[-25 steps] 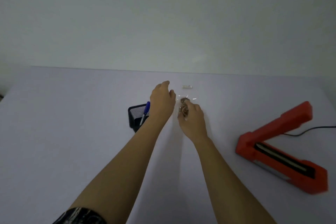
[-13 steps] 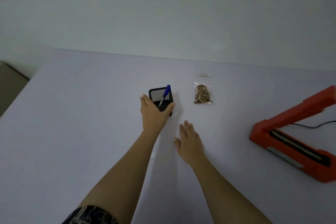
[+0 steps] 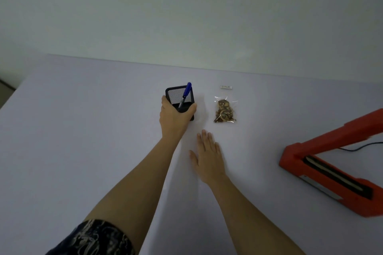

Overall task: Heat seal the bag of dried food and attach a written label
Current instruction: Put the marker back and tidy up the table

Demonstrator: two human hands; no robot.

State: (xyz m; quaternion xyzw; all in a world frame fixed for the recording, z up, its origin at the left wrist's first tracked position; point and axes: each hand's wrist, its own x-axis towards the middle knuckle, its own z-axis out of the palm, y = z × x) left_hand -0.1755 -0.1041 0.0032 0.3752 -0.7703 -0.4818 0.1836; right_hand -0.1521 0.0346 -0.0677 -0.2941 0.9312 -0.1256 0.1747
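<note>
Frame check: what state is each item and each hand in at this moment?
left hand: grips the pen holder
right hand: flat on the table, holding nothing
pen holder: upright, held
pen: leaning in the pen holder
bag: lying flat, no hand on it
label: on the table beyond the bag, apart from it
heat sealer: arm raised, open

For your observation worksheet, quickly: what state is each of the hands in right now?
The left hand grips the black mesh pen holder.
The right hand is open, fingers straight, holding nothing.
</note>
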